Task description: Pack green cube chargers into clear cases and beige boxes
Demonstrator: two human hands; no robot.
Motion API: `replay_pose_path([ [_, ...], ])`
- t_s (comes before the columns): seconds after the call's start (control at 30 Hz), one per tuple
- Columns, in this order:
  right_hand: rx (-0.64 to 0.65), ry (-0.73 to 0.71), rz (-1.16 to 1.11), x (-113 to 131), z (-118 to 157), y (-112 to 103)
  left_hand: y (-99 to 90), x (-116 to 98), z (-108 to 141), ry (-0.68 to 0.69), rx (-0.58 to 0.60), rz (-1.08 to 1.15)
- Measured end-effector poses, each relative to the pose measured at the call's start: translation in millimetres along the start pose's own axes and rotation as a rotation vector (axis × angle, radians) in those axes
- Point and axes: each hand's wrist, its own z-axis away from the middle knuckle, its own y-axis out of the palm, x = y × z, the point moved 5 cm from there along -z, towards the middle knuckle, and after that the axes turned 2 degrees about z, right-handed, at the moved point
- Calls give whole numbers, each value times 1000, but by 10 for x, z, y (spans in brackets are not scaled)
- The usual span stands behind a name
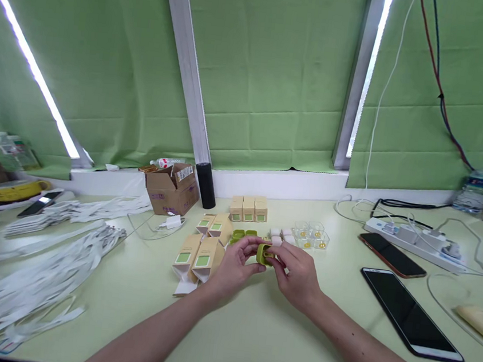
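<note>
Between my two hands, above the table, is a small olive-green square case [263, 255]. My left hand [237, 261] grips it from the left with thumb and fingers. The fingers of my right hand [296, 273] are closed on its right side, and the fingertips reach its opening. Behind my hands lie more green cases [244, 234], partly hidden by the fingers. Small pale pink-white blocks [282, 235] sit just beyond my right hand, beside clear square containers [312, 235] with yellow centres. Left of my left hand stand kraft boxes with green labels [197, 254], some with open flaps.
Three closed kraft boxes [248, 209] stand at the back, near a black cylinder [205, 185] and a cardboard carton [172, 189]. White straps [41, 275] cover the left side. To the right lie two phones, one large [411, 314], and a power strip [416, 243] with cables.
</note>
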Motion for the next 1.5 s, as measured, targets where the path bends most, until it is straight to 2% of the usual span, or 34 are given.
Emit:
replay_pose_path([
  [0.3,-14,-10,1,-15,34,35,-6,19,4,11,11,-13],
  [0.6,47,54,-14,-2,33,46,-13,29,10,14,15,-47],
  [1.07,44,5,-37,-3,9,38,-36,26,-6,29,1,-109],
  [1.2,66,-55,-35,-21,8,-3,-71,-2,-26,87,11,-165],
  [1.4,26,-28,-74,-67,-15,-101,-206,-54,-46,185,-93,-286],
  [1.5,62,24,-76,-76,-23,-83,-239,-77,-30,224,-136,-384],
])
